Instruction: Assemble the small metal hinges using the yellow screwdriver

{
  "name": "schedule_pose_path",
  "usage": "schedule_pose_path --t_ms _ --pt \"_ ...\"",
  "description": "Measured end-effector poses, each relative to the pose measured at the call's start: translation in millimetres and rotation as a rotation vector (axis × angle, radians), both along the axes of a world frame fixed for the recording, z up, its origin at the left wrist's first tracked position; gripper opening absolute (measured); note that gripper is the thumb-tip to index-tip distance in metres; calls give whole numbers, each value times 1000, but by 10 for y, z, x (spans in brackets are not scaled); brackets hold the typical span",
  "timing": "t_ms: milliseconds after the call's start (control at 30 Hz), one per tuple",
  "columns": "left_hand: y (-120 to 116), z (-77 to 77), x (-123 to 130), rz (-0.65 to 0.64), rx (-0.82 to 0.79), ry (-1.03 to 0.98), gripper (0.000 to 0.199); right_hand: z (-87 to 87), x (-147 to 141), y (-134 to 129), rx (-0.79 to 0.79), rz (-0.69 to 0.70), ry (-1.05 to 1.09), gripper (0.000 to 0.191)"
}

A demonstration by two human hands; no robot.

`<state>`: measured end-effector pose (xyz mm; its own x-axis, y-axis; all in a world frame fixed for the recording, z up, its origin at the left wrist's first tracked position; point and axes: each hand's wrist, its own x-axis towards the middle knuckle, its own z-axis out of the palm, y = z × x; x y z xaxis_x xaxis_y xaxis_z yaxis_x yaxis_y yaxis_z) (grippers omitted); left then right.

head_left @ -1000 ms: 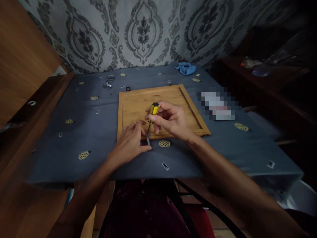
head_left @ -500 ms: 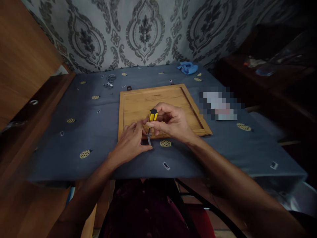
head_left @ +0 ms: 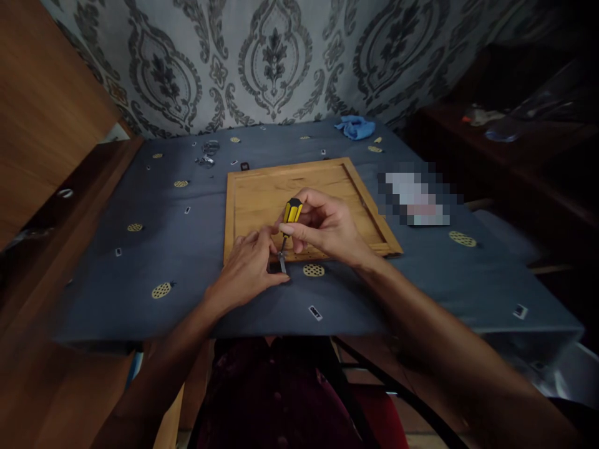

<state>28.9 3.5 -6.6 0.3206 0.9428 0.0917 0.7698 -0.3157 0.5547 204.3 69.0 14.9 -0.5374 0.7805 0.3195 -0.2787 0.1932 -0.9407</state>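
A framed wooden panel (head_left: 262, 199) lies flat on the cloth-covered table. At its near edge is a small metal hinge-like fitting (head_left: 282, 263), part of it sticking out towards me. My left hand (head_left: 248, 262) rests on the panel's near left part, with thumb and fingers closed around the fitting from either side. In my right hand (head_left: 330, 224) is a screwdriver (head_left: 293, 211) with a yellow and black handle, pinched between thumb and fingers. The handle leans to the right, and the shaft's tip meets the fitting. The screw itself is too small to make out.
A blue cloth (head_left: 355, 127) lies crumpled at the back right. Small metal parts in clear plastic (head_left: 206, 154) sit at the back left. A blurred-out flat object (head_left: 416, 196) is right of the panel. Behind the table hangs a patterned curtain (head_left: 276, 56).
The screwdriver's handle has tipped to the right and away, and my right hand has risen slightly with it. My left hand and the panel stay in place.
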Motion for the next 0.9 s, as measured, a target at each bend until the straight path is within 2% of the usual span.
schedule_pose_path --t_ms 133,233,367,500,900 --pt "5 -10 2 3 7 2 60 15 40 8 37 25 -60 30" --pt "5 -2 7 12 -1 12 59 -31 18 2 47 -2 -55 30" --pt "-2 18 14 21 -8 27 61 -69 -47 -30 74 -156 59 38" --pt "-4 11 9 19 7 18 67 -26 -50 -42 118 -290 50 38" --pt "-4 -16 2 9 15 15 74 -49 -56 -1 110 -212 34 40"
